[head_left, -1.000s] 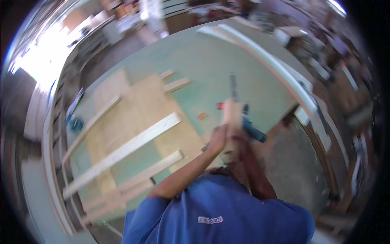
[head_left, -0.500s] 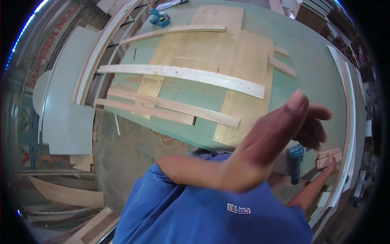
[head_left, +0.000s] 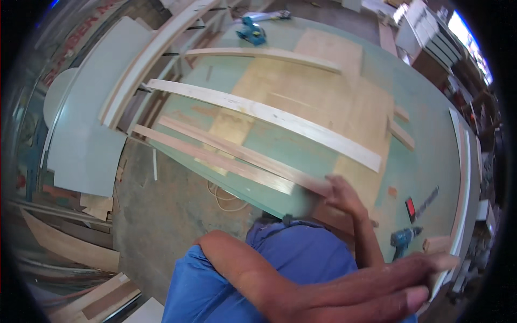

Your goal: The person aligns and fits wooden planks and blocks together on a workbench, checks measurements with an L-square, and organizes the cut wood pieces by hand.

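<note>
Long brown wood strip (head_left: 237, 159) flat on green table, near end gripped.

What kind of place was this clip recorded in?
Most likely a woodworking shop. Long wooden strips lie across a plywood sheet on a green workbench, a cordless drill sits near the right hand, and offcuts litter the floor.
</note>
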`<state>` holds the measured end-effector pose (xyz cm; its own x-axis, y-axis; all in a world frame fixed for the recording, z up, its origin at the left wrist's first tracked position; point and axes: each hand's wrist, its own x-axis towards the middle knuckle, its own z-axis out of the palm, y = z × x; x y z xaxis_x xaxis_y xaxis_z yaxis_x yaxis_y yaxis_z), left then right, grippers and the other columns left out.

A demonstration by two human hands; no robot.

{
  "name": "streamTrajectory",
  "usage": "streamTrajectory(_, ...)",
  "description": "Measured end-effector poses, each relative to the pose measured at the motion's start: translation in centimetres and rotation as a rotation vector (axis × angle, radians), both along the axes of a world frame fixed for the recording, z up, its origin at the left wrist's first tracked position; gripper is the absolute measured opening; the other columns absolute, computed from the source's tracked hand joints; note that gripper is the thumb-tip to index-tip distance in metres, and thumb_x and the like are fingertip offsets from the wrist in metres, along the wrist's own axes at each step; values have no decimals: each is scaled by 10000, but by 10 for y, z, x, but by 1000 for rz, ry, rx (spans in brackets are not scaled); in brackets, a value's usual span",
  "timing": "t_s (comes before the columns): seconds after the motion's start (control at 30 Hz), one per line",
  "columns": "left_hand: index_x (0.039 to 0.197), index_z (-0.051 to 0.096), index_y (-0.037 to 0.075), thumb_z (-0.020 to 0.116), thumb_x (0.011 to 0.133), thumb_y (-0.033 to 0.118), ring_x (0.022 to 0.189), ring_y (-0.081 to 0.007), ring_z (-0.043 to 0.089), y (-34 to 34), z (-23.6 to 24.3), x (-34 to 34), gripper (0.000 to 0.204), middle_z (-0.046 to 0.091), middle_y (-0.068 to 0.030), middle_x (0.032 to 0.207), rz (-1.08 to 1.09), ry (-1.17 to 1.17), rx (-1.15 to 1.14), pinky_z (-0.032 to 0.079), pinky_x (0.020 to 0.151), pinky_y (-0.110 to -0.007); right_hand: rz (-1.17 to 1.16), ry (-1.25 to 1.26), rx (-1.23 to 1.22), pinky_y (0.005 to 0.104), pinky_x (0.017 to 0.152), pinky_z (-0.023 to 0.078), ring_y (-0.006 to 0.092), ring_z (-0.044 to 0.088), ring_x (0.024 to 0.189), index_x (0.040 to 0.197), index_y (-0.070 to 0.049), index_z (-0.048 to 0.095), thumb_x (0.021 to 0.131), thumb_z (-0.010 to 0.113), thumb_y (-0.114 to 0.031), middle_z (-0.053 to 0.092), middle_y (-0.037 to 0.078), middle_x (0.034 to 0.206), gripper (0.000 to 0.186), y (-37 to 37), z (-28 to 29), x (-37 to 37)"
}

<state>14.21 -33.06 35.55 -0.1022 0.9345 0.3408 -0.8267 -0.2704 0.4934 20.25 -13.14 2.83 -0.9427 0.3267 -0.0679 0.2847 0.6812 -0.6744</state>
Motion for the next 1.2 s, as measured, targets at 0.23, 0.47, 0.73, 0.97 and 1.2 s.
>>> streamTrajectory(0.23,1333,670,34,700,1009,141,1144,-255,641,-48,-144,-179,342,655,-111,1154,608,833,-284,521,993,-362,-50,-259,207,454,1087,511,376,628,1219,1375,-40,647,740,835,-96,677,174,1308,665,-27,-24,-47)
streamTrajectory(0.47,1240,714,-13,748,1011,337,984,-256,705,-120,-361,-389,420,747,-115,1056,1270,313,-1229,569,894,-368,-172,-406,-732,342,1033,522,207,691,1154,1276,10,748,816,880,-179,747,83,1276,514,50,49,9)
streamTrajectory(0.73,1210,638,-43,495,1037,741,800,-300,671,-61,-398,-389,815,671,-160,913,950,-143,-1077,591,653,-418,-349,-720,-378,400,853,513,180,676,966,1086,-7,798,861,821,-593,764,78,960,628,23,108,70)
streamTrajectory(0.97,1497,391,-127,209,990,885,1190,-455,637,-10,-385,-354,1147,547,-320,1351,1004,-341,-1313,599,1024,-586,-340,-427,-439,354,767,491,173,656,863,832,-41,717,810,902,-504,708,34,820,499,-22,137,58)
streamTrajectory(1.2,1546,262,-164,230,998,873,1296,-506,575,91,-322,-241,1173,469,-353,1468,830,-160,-1072,519,1126,-617,-299,-215,-283,419,734,539,286,721,805,911,-62,751,804,849,-640,761,127,862,596,-16,88,17)
